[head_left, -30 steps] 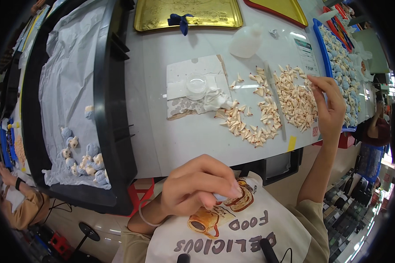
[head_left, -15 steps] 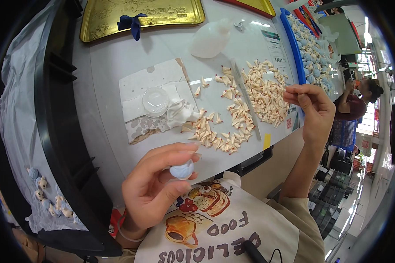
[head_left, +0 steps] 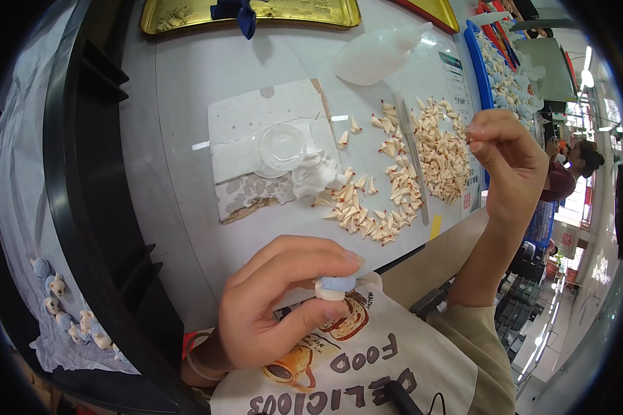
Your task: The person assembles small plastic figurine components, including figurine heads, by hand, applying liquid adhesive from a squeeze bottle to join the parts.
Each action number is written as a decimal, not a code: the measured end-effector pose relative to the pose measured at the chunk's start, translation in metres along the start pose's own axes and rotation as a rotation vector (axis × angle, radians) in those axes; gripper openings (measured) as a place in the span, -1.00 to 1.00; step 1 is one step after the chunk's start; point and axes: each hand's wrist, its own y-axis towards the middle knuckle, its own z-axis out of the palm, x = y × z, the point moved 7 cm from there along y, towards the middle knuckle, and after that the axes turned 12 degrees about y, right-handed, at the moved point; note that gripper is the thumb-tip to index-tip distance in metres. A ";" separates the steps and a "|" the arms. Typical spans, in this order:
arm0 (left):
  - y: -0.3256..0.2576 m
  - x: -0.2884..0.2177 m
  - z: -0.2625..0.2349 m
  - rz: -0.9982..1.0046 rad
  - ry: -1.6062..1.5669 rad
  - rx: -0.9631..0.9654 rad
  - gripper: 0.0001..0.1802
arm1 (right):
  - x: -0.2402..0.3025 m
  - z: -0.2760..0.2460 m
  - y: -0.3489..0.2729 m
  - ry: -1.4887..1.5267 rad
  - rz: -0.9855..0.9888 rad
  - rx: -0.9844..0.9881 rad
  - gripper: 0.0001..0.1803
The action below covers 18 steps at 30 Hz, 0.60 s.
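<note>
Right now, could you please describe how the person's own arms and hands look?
The left hand and right hand wear no gloves. A thin, pale band circles the left wrist; the right wrist shows none. The right forearm is bare below a plain khaki sleeve.

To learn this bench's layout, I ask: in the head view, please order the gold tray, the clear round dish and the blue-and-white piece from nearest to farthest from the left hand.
1. Blue-and-white piece: held in the left hand.
2. Clear round dish: ahead, over the pale board.
3. Gold tray: farthest, at the view's top edge.
</note>
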 end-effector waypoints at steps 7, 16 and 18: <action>0.003 -0.006 -0.002 0.135 0.146 0.045 -0.70 | 0.019 0.065 0.033 0.182 0.079 0.043 -0.90; 0.002 -0.005 -0.004 0.057 0.079 0.004 -0.66 | 0.039 0.153 0.061 -0.195 -0.150 0.518 -0.80; 0.004 -0.009 -0.003 0.085 0.191 0.002 -0.66 | 0.032 0.155 0.060 -0.168 -0.111 0.434 -0.80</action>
